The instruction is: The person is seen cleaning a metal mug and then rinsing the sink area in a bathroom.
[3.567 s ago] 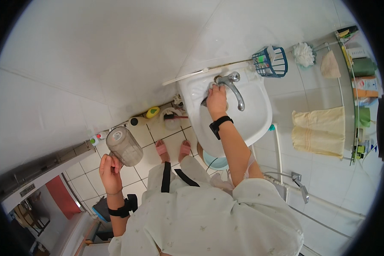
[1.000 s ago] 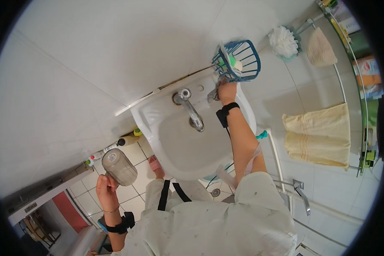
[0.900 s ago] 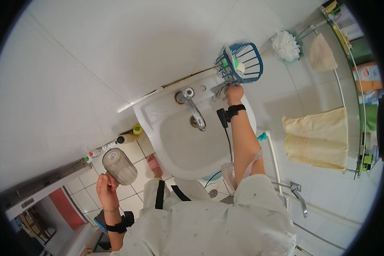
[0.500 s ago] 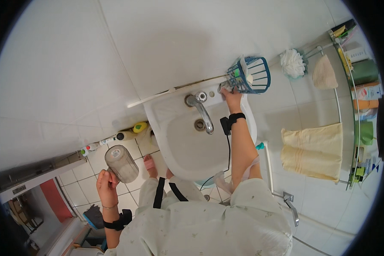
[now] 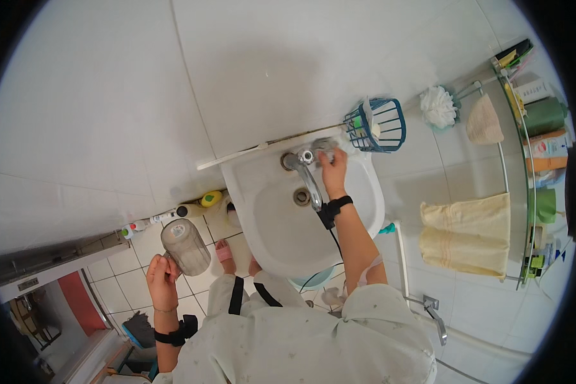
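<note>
Nearest, low left: left hand closed around the handle side of a clear plastic jug, held out over the tiled floor, well clear of the basin. The jug sits roughly upright with its mouth up; it looks empty, though a thin film of water could not be ruled out at this size. Judgement: it is kept off to the side so the other arm can work at the sink unobstructed.

Middle: white washbasin, bowl bare, drain open, no standing water visible. Chrome tap with its spout pointing toward the person; no stream seen from it.

Right hand reaches across the basin's far right rim, just beside the tap base, fingers curled down onto something small on the ledge. Whether it grips an object or only presses the ledge cannot be told; the fingers hide it.

Far: blue wire basket fixed on the wall just beyond that hand, holding a green item and a pale one, probably soap or sponge. Placement suits reach from the tap.

Far right: white bath puff hung on the wall, yellow towel on a rail, glass shelf carrying bottles and tubes. Far left on the floor by the wall: a row of small bottles.
</note>
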A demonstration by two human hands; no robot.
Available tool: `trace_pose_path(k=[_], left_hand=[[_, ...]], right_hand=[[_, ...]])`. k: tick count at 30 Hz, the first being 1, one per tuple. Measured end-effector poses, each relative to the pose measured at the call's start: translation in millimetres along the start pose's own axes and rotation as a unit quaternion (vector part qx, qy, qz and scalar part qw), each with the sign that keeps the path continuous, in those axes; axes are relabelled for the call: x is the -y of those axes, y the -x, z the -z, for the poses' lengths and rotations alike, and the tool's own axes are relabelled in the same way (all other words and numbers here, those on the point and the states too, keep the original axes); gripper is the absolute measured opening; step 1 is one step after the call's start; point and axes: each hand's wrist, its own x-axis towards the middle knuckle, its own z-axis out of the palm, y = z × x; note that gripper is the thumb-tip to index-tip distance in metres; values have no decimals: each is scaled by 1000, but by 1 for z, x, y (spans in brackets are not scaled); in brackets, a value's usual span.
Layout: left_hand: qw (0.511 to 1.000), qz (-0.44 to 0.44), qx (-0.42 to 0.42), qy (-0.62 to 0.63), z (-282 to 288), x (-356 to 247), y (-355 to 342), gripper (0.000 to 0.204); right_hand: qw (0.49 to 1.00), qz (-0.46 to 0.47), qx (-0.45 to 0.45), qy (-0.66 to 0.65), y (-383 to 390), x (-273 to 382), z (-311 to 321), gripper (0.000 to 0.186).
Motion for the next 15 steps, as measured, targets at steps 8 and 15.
trace_pose_path(k=[8,15], left_hand=[[1000,7,-13,3,5,9,-1,29],[1000,10,-1,5,-1,11,-8,29]], right_hand=[[966,119,-61,220,-32,7,2,47],[928,285,115,210,-13,50,4,49]])
